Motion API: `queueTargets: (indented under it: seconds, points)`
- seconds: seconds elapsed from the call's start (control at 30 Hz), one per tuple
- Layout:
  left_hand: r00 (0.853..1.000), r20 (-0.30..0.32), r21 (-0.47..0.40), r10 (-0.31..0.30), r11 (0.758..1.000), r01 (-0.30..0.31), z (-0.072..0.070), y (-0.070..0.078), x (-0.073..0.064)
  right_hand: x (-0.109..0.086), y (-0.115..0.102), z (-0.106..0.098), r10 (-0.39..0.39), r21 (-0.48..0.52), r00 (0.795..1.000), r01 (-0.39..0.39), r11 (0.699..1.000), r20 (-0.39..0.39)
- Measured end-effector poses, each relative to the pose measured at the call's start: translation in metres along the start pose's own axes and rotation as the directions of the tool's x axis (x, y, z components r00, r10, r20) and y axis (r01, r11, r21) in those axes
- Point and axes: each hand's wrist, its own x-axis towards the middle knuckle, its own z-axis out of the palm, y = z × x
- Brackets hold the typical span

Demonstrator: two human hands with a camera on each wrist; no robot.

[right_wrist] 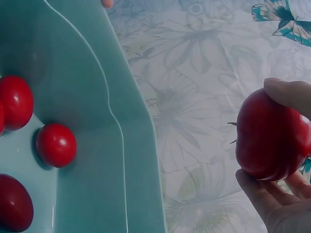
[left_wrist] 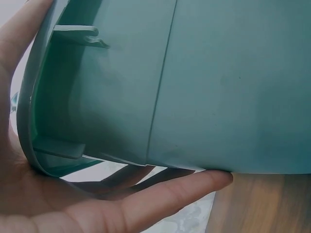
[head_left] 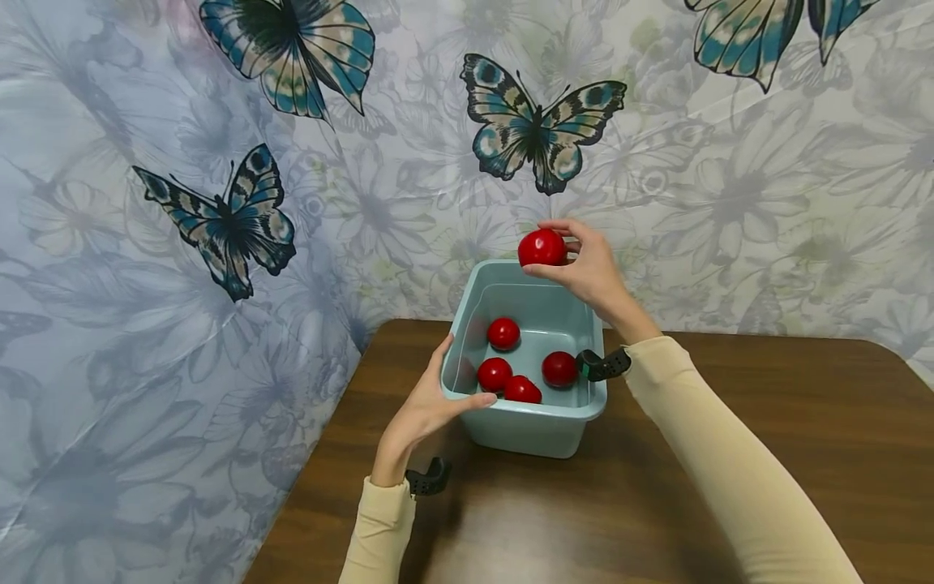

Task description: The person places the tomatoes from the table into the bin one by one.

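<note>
A light blue-green plastic bin (head_left: 527, 430) stands on the table with several red tomatoes (head_left: 559, 369) lying on its floor. My left hand (head_left: 426, 405) grips the bin's near left corner, thumb over the front rim and fingers along the outer side. In the left wrist view, fingers (left_wrist: 170, 199) lie against the bin's outer wall. Above the far end of the bin, my right hand (head_left: 593, 272) holds a tomato (head_left: 541, 247) between thumb and fingers. The right wrist view shows that tomato (right_wrist: 269, 138) with a bit of dark stem, outside the bin's rim.
The brown wooden table (head_left: 744, 430) extends to the right of the bin and toward me. Behind it hangs a floral cloth backdrop (head_left: 409, 203) with printed butterflies (head_left: 540, 130), close to the table's back and left edges. Black bands (head_left: 604, 365) circle both wrists.
</note>
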Motion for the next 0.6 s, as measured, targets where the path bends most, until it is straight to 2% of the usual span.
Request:
queueTargets:
  seconds: [0.43, 0.6]
  points:
    - [0.999, 0.011, 0.007, 0.030, 1.000, -0.030, -0.003, -0.001, 0.004, -0.005, 0.018, 0.002, 0.017, -0.007, 1.000, -0.017, 1.000, 0.012]
    - [1.000, 0.009, 0.014, 0.024, 1.000, -0.024, -0.003, -0.001, 0.004, -0.009, 0.024, -0.002, 0.000, 0.058, 1.000, -0.002, 0.998, 0.026]
